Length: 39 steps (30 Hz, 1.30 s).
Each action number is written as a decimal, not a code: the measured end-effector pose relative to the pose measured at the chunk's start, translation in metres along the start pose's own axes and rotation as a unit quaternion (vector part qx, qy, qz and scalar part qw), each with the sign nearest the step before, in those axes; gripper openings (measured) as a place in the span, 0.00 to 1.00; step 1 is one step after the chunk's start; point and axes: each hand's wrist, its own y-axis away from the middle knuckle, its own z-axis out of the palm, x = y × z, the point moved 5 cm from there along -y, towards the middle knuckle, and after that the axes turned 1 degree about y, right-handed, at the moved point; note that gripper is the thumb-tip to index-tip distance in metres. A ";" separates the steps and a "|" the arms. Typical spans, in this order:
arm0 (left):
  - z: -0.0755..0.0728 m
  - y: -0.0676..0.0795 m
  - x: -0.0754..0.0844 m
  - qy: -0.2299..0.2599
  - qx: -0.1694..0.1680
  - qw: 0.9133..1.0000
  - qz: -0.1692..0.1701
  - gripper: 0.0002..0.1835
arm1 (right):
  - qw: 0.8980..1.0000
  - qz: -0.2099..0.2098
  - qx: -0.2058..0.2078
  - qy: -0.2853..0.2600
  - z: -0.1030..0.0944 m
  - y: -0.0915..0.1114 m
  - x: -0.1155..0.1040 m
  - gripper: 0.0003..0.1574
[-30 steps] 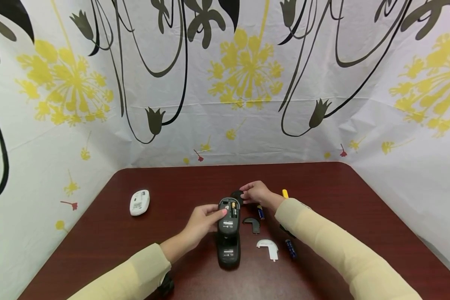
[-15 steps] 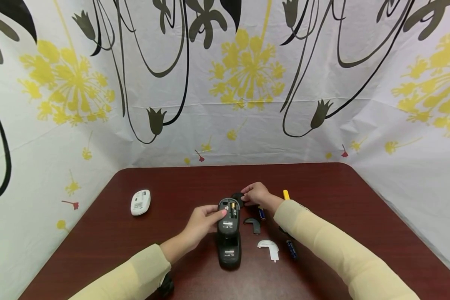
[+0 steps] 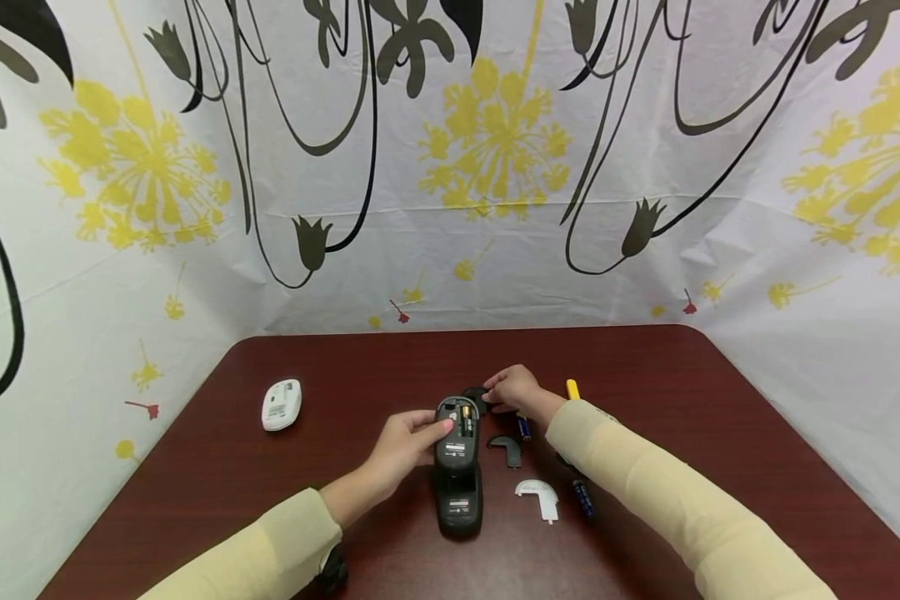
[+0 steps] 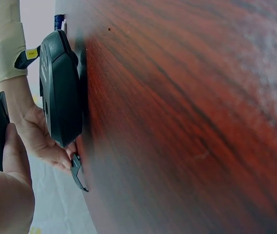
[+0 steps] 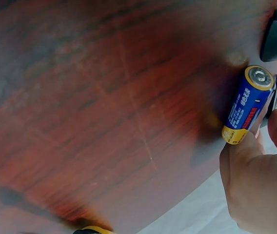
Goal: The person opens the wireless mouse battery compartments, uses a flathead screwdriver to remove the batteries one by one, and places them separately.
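My left hand [image 3: 403, 442] grips a black computer mouse [image 3: 457, 452], its underside up and its battery bay uncovered. A battery [image 3: 467, 418] shows in that bay. Below it, a second black mouse [image 3: 459, 505] lies underside up on the table. Farther back, my right hand [image 3: 515, 387] pinches the edge of a thin dark cover [image 4: 78, 171], which touches the table in the left wrist view. Close beside the right fingers lies a blue and yellow battery [image 5: 247, 105]. A dark curved cover [image 3: 508, 451] and a white curved cover [image 3: 540, 497] lie to the right of the mice.
A white mouse [image 3: 281, 405] lies at the left of the dark red table [image 3: 360, 367]. Another blue battery [image 3: 582, 498] is near the right forearm. A yellow-ended object [image 3: 572, 389] is partly hidden behind the right sleeve. A patterned cloth [image 3: 420, 275] surrounds the table.
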 end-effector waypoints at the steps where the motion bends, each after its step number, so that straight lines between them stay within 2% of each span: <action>1: 0.000 0.000 0.000 0.000 0.000 1.000 -0.001 0.24 | 1.000 0.003 0.003 0.000 0.000 0.000 0.000 0.12; 12: 0.000 -0.001 0.001 -0.007 0.010 1.000 -0.006 0.23 | 0.999 -0.009 0.026 0.045 0.001 0.000 -0.001 0.10; 22: 0.000 -0.001 0.000 -0.014 0.013 1.000 -0.014 0.24 | 0.998 -0.003 0.031 0.053 0.001 -0.001 -0.001 0.08; 32: 0.000 -0.002 -0.002 -0.014 0.011 1.000 -0.017 0.24 | 0.999 0.002 0.009 0.044 -0.001 0.004 -0.002 0.12; 39: 0.001 -0.002 -0.001 -0.015 0.008 1.000 -0.016 0.24 | 1.000 -0.007 -0.017 -0.016 -0.008 0.004 -0.011 0.17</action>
